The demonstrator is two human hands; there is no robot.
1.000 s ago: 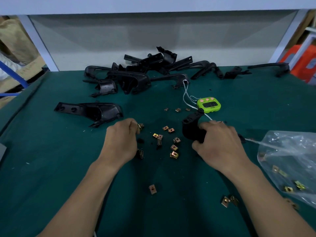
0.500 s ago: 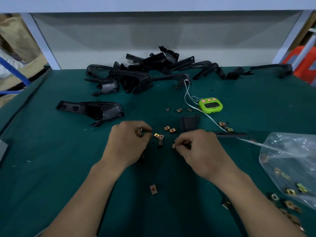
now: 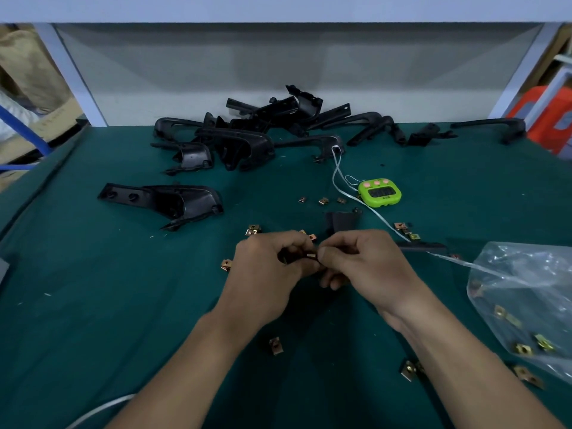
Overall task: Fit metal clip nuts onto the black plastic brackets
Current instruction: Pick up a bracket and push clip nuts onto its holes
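Touching, left hand (image 3: 266,275) and right hand (image 3: 370,264) both pinching one clip nut (image 3: 310,254) — bracket (image 3: 340,220) just beyond, nearer the right, stretched rightward.

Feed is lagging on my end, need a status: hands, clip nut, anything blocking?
Left hand and right hand both pinching one clip nut between them. Nearest bracket lies on mat behind hands. Nothing blocking; loose nuts scattered around.

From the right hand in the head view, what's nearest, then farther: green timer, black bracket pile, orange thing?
1. Green timer, just behind the right hand.
2. Black bracket pile, at the table's back, leftward.
3. Orange thing, far right corner, past the table.
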